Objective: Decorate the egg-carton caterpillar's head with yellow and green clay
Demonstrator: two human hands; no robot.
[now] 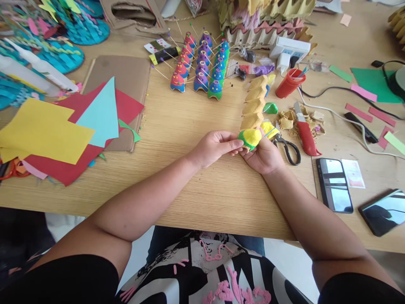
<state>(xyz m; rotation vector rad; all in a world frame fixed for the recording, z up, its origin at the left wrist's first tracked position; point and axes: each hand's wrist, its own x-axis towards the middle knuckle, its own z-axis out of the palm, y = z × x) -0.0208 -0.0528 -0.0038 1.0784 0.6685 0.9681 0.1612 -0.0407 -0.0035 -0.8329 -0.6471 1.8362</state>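
Note:
Between both hands is a tan egg carton strip (254, 101) whose near cup wears yellow and green clay (251, 138). My left hand (217, 147) grips the cup's left side, thumb pressed on the green edge. My right hand (264, 155) is closed round its right side, with some fingers hidden under the strip. Beyond the strip's right side lie a green clay lump (270, 108) and a yellow clay packet (268, 129). Black-handled scissors (289, 148) rest just right of my right hand. Farther back stand three rows of painted carton cups (202, 69) with pins sticking out.
A red-handled knife (306, 133) lies beside torn carton scraps (286, 119). A red cup (289, 83) and a white power strip (289, 48) stand behind. Two phones (334, 185) are at right. Coloured sheets (44, 131) cover cardboard at left; egg cartons (259, 36) are stacked at the back.

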